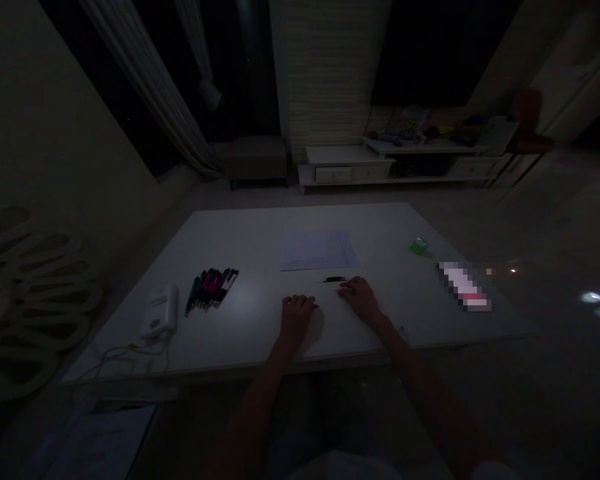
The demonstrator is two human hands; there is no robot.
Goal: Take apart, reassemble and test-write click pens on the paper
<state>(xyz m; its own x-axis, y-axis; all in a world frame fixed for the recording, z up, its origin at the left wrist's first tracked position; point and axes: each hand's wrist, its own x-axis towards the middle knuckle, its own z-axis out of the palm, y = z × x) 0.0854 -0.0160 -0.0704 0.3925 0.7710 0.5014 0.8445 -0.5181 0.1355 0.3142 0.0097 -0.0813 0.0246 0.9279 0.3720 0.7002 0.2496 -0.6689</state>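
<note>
In dim light, my left hand (297, 312) rests on the white table (260, 333) with its fingers curled. A small dark tip shows beside its fingers, but what it holds, if anything, I cannot make out. My right hand (360, 297) is closed in a pinch just to the right, low over the tabletop. Whatever lies between its fingertips is too dark and small to name. Just beyond it lies a thin black pen-like piece (335, 279), apart from the left hand. Farther back is a sheet of paper (307, 252) with writing or print.
Several pens (211, 288) lie in a row at the left, near a white box-shaped device (160, 311) with cables (125, 353). A green container (419, 245) and a blurred-out phone-like object (464, 287) are at the right. Beyond the table stands a low white cabinet (345, 157).
</note>
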